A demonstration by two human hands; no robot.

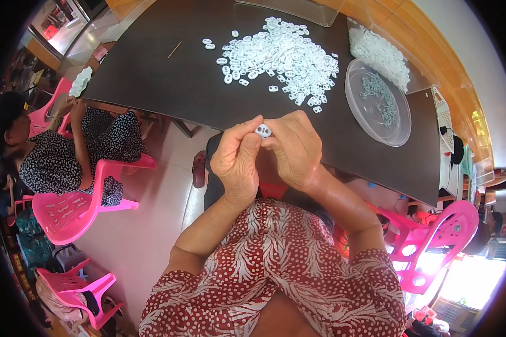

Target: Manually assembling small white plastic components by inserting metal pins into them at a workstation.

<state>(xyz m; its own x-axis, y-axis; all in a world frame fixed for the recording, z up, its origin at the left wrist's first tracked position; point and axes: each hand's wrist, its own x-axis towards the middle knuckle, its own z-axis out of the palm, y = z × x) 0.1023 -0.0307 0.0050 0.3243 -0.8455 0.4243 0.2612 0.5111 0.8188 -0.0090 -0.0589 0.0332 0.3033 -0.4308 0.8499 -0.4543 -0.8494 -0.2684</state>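
Between my fingertips is a small white oval plastic piece (262,131) with dark slots in its face. My left hand (237,160) pinches it from the left with thumb and forefinger. From the other side my right hand (296,150) grips the same piece, fingers curled. Both hands are raised just off the near edge of the dark table (168,84). Beyond them on the tabletop lies a large heap of similar white oval pieces (289,56), a few scattered at its left. A round clear tray (351,112) holding many small grey-green parts stands to the right.
A clear bin of white pieces (379,50) stands at the back right. A thin brown stick (175,49) lies on the table. Another person (56,151) sits at the left on a pink chair (67,216). More pink chairs (438,241) stand at the right and lower left.
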